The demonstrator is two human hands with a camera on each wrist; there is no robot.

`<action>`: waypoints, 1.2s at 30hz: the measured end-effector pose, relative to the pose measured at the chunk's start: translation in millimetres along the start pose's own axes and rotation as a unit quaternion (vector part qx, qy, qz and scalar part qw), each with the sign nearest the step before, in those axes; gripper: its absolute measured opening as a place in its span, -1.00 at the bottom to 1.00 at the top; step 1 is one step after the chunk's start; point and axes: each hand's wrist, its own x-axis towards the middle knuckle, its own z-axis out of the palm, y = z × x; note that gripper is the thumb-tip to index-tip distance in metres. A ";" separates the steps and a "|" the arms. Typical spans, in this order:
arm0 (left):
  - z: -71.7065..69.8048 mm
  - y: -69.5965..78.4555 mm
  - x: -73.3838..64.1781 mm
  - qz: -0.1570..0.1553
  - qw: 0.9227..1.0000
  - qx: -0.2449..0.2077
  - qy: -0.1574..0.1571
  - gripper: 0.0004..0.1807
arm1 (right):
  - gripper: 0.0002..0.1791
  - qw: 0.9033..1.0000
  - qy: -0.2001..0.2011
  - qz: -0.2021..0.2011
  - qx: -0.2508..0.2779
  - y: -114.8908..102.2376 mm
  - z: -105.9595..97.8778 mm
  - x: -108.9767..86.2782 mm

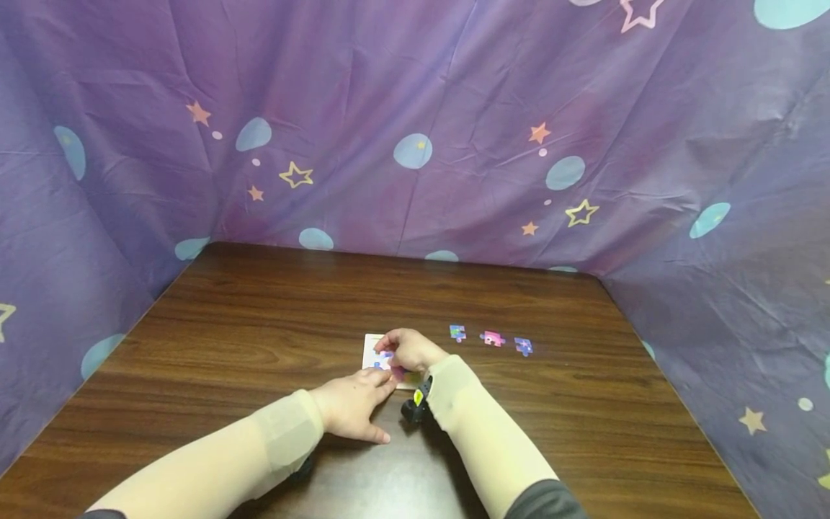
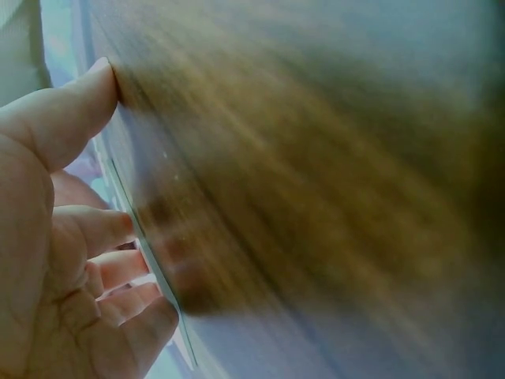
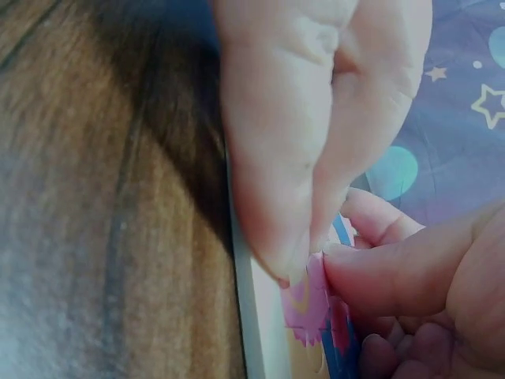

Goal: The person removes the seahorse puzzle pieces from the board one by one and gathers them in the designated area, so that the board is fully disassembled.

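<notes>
The small white puzzle board (image 1: 369, 351) lies on the table under both hands, with colourful pieces (image 1: 383, 358) on its face. My left hand (image 1: 353, 407) rests palm down at the board's near edge, thumb spread out on the table. In the right wrist view, a left fingertip presses at a pink puzzle piece (image 3: 306, 304). The thumb and fingers of my right hand (image 1: 416, 351) pinch at a pink-and-blue piece over the board; its outline is partly hidden by the fingers.
Right of the board lie three loose puzzle pieces: a blue-green one (image 1: 457, 332), a pink one (image 1: 492, 339) and a blue-purple one (image 1: 523, 347). The dark wooden table (image 1: 292, 288) meets a purple starry cloth (image 1: 363, 108) behind and at the sides.
</notes>
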 end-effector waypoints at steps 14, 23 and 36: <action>0.2 0.3 -1.0 0.002 1.000 0.007 0.007 0.01 | -0.55 0.999 0.009 -0.011 0.028 4.3 1.4 -1.0; 0.3 0.5 -1.2 0.001 1.000 0.006 0.001 0.01 | -0.61 0.999 0.015 -0.003 0.039 2.1 0.1 -4.5; 1.6 -0.4 -0.7 0.002 1.000 0.011 0.003 0.01 | -0.80 0.998 0.049 0.016 0.045 0.3 0.4 -4.9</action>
